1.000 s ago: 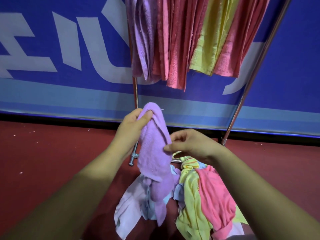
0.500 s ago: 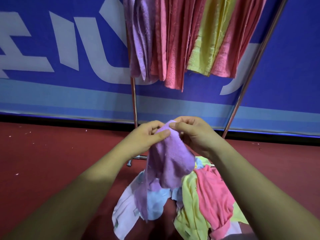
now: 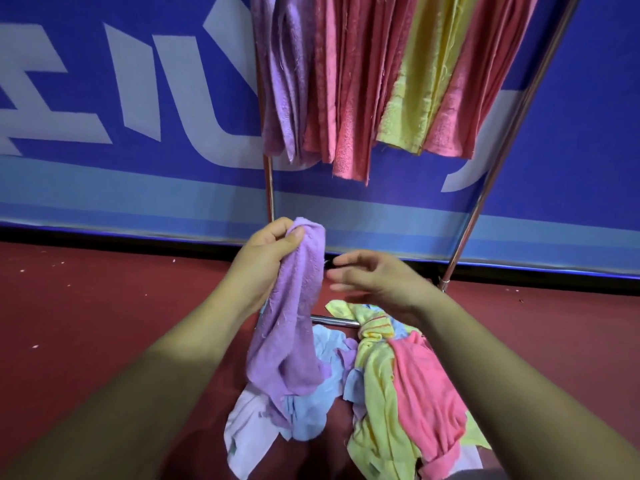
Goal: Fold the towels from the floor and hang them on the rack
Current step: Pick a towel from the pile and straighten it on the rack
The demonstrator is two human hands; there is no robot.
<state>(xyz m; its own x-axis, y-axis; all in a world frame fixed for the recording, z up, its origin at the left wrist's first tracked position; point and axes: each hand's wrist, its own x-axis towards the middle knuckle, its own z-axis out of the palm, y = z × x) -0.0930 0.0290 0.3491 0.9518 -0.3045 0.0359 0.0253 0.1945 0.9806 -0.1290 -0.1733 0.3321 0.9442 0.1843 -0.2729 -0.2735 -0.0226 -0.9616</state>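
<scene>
Below the chrome metal rack [image 3: 495, 161] of hung towels, the left hand [image 3: 266, 251] pinches one end of a limp lilac terry towel [image 3: 291, 327] dangling in front of the rack's foot; the right hand [image 3: 374, 275] hovers empty, fingers spread. Light and floppy, it probably wants gripping at two corners.

Behind it all we've got a big blue banner [image 3: 104, 98] with pale lettering [image 3: 214, 109], a lighter blue band [image 3: 121, 192] along its foot, and down below, dark red flooring [image 3: 104, 306] flecked with white specks.
</scene>
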